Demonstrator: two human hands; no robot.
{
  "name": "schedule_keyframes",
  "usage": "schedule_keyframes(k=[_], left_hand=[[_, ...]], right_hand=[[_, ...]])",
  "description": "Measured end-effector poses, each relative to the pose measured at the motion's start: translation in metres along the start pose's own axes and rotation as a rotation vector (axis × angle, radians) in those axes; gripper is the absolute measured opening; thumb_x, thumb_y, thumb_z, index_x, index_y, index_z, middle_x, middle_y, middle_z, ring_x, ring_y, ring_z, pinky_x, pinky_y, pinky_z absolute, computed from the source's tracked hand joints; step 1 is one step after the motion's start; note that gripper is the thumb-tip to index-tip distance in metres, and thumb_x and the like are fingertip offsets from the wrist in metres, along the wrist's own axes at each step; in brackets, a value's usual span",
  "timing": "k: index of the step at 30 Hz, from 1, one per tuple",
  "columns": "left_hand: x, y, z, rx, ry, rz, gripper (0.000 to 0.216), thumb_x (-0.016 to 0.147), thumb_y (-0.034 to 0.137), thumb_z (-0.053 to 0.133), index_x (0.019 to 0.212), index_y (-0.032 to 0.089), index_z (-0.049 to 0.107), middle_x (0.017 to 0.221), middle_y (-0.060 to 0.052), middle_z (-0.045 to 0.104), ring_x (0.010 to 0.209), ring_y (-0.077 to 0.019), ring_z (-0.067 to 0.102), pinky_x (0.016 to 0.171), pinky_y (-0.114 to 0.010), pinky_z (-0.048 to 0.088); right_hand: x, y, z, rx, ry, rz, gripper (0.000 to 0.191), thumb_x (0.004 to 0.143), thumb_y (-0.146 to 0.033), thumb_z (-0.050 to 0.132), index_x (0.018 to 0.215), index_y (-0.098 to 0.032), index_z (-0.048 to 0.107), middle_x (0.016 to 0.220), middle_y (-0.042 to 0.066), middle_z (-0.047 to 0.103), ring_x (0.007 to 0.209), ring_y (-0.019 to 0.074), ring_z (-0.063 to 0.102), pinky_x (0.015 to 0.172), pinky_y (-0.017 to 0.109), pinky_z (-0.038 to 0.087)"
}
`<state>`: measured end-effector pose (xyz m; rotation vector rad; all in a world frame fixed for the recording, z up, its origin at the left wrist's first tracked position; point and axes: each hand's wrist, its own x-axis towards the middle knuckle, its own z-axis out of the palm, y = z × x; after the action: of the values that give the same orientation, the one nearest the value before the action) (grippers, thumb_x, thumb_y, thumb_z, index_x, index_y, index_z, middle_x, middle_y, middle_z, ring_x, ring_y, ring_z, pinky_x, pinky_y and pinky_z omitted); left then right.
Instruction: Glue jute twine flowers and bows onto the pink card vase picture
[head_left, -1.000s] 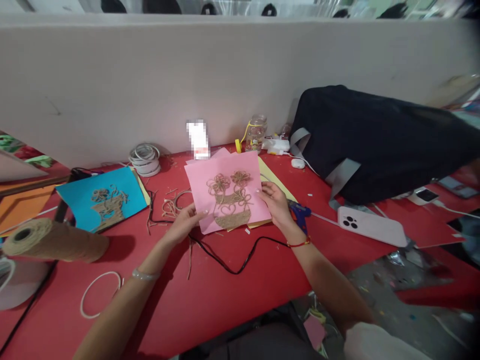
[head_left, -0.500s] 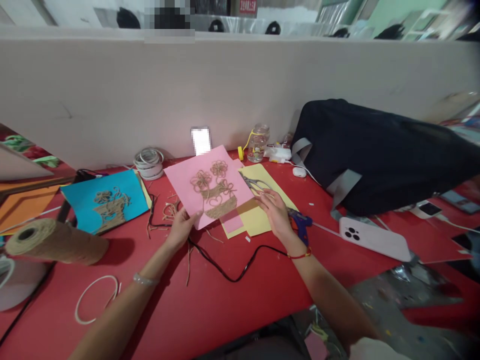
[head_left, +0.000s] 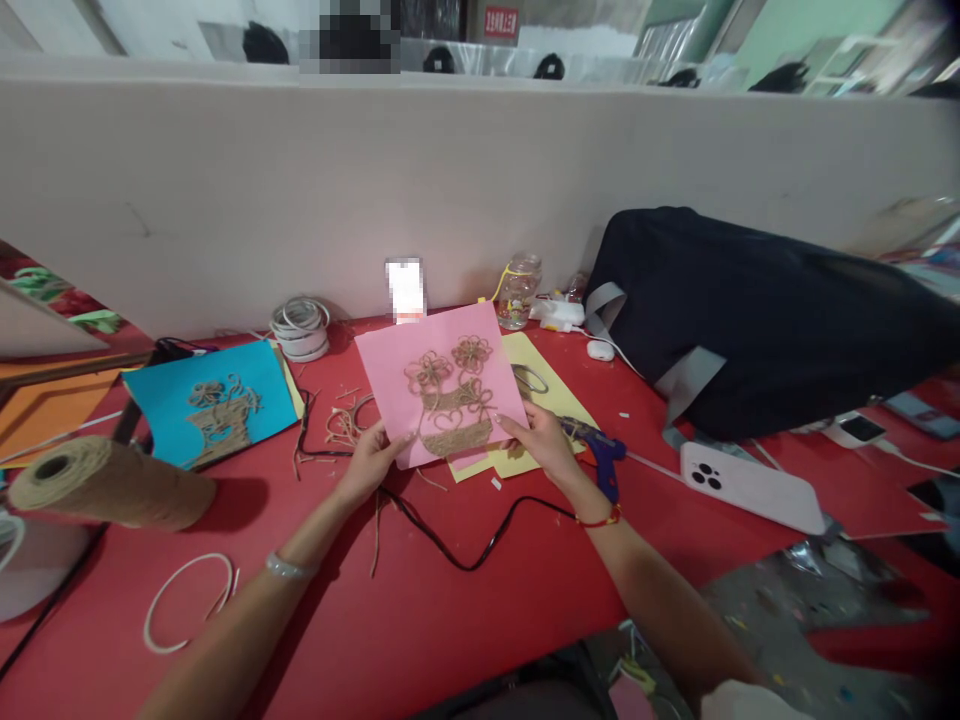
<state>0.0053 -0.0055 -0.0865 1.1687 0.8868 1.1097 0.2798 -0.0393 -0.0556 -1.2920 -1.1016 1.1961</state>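
Observation:
A sheet of pink paper (head_left: 390,365) is held up, tilted, between my two hands. Twine flowers (head_left: 471,354), a heart and a twine basket shape (head_left: 457,437) decorate its face. My left hand (head_left: 371,458) pinches the lower left corner, thumb on the front. My right hand (head_left: 544,440) grips the lower right edge, thumb also on the front. Behind the sheet lie yellow paper (head_left: 559,385) and scissors (head_left: 530,378), partly hidden. A blue glue gun (head_left: 604,455) with a glue stick in it rests just right of my right hand.
At left are a blue sheet with twine work (head_left: 270,390), a twine roll (head_left: 112,485) and a white cord loop (head_left: 150,610). A black cable (head_left: 450,550) crosses the red table (head_left: 465,630). Rightward are a glass jar (head_left: 519,290), a phone (head_left: 750,485) and a dark bag (head_left: 750,320).
My right hand has closed on the pink sheet's right edge. The sheet has shifted right and turned more upright, covering more of the scissors.

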Motion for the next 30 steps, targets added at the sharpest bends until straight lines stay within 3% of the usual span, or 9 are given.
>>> schedule_keyframes(k=[3, 7, 17, 24, 30], left_hand=[[-0.0013, 0.0002, 0.0011, 0.017, -0.011, -0.002, 0.054, 0.065, 0.041, 0.092, 0.107, 0.012, 0.072, 0.102, -0.012, 0.079, 0.102, -0.0312, 0.073, 0.089, -0.043, 0.059], [-0.0019, 0.0, 0.0016, 0.036, -0.024, -0.014, 0.055, 0.064, 0.042, 0.092, 0.107, 0.012, 0.073, 0.103, -0.012, 0.079, 0.102, -0.0317, 0.073, 0.089, -0.044, 0.059], [-0.0025, 0.0027, 0.0029, 0.059, -0.063, -0.015, 0.057, 0.068, 0.044, 0.09, 0.113, 0.012, 0.072, 0.108, -0.014, 0.078, 0.112, -0.0333, 0.069, 0.098, -0.046, 0.056], [-0.0033, 0.0041, 0.0046, 0.059, -0.063, -0.027, 0.062, 0.067, 0.048, 0.09, 0.114, 0.012, 0.072, 0.109, -0.014, 0.078, 0.111, -0.0342, 0.07, 0.097, -0.047, 0.057], [-0.0035, 0.006, 0.0056, 0.051, -0.068, -0.028, 0.06, 0.068, 0.047, 0.089, 0.113, 0.012, 0.072, 0.106, -0.013, 0.078, 0.109, -0.0339, 0.07, 0.096, -0.047, 0.057]], right_hand=[[-0.001, -0.0029, 0.0011, -0.071, 0.021, 0.014, 0.046, 0.066, -0.049, 0.084, 0.09, -0.014, 0.067, 0.059, 0.001, 0.068, 0.044, 0.0141, 0.06, 0.042, 0.024, 0.047], [-0.0007, -0.0045, 0.0014, -0.11, 0.068, 0.002, 0.045, 0.062, -0.048, 0.085, 0.084, -0.013, 0.069, 0.066, 0.004, 0.071, 0.044, 0.0136, 0.059, 0.04, 0.025, 0.047], [0.0021, -0.0008, -0.0014, -0.131, 0.098, -0.039, 0.043, 0.063, -0.05, 0.082, 0.082, -0.013, 0.07, 0.067, 0.005, 0.071, 0.049, 0.0155, 0.059, 0.042, 0.026, 0.047], [0.0034, 0.0022, -0.0025, -0.107, 0.087, -0.066, 0.047, 0.065, -0.049, 0.081, 0.09, -0.011, 0.072, 0.076, 0.008, 0.074, 0.054, 0.0152, 0.061, 0.047, 0.026, 0.049], [0.0017, -0.0035, -0.0008, -0.09, 0.077, -0.058, 0.046, 0.063, -0.052, 0.084, 0.084, -0.013, 0.07, 0.071, 0.005, 0.072, 0.051, 0.0136, 0.058, 0.046, 0.025, 0.049]])
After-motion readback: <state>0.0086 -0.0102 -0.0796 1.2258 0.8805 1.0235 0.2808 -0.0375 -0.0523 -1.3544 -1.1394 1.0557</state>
